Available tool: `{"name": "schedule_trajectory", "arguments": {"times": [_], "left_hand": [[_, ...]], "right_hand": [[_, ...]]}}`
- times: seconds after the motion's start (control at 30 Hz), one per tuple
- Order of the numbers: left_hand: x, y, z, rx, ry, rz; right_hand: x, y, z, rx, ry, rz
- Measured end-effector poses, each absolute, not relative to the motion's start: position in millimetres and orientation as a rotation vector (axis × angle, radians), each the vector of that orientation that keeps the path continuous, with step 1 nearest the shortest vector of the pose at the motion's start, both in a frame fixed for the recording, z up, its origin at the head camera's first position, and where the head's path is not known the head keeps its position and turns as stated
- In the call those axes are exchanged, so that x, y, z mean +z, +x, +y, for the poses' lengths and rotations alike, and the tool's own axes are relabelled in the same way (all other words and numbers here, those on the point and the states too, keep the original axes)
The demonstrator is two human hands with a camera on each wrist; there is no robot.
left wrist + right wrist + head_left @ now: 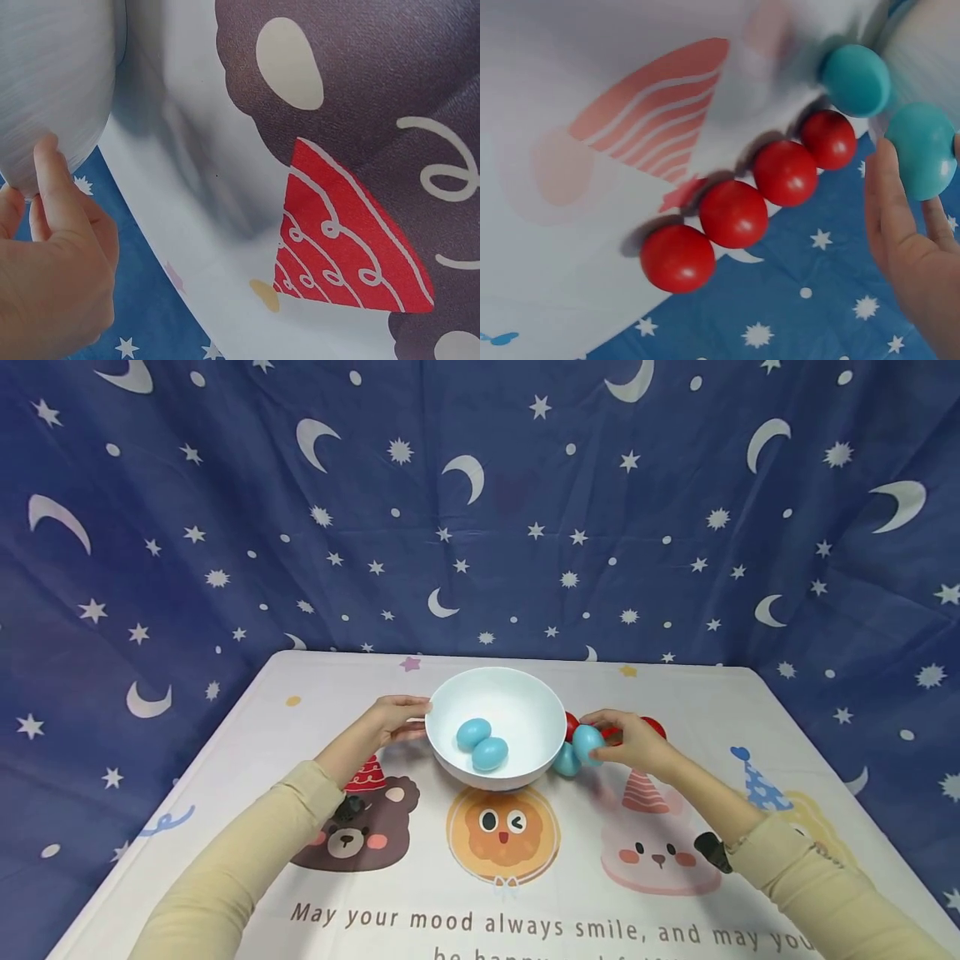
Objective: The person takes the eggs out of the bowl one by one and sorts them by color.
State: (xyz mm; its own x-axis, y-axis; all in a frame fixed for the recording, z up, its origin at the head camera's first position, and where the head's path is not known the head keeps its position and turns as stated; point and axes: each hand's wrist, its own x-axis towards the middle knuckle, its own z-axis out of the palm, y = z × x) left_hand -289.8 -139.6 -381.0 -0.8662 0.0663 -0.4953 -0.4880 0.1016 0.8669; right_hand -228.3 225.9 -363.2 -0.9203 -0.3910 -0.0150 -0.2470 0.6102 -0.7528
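A large white bowl (521, 706) stands at the table's middle with two light-blue eggs (490, 754) lying inside it. My left hand (396, 718) grips the bowl at its left rim; the left wrist view shows fingers against its wall. Beside the bowl's right side, my right hand (630, 743) holds a blue egg (922, 150) between thumb and fingers, off the table. Another blue egg (856, 80) rests on the table close to the bowl. Several red eggs (733, 214) lie in a row beyond the right hand, partly hidden by it in the head view.
A white tablecloth (420, 918) printed with cartoon animals and lettering covers the table. Behind the far edge hangs a dark-blue curtain (510, 585) with moons and stars. Dark straps (712, 852) show at the wrists.
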Motion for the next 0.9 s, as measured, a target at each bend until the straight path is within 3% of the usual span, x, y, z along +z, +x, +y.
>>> {"name": "schedule_trajectory", "arguments": {"times": [0.9], "left_hand": [[-381, -291, -141, 1.815, -0.424, 1.958]], "right_hand": [[-398, -239, 224, -0.816, -0.494, 2.904]]}}
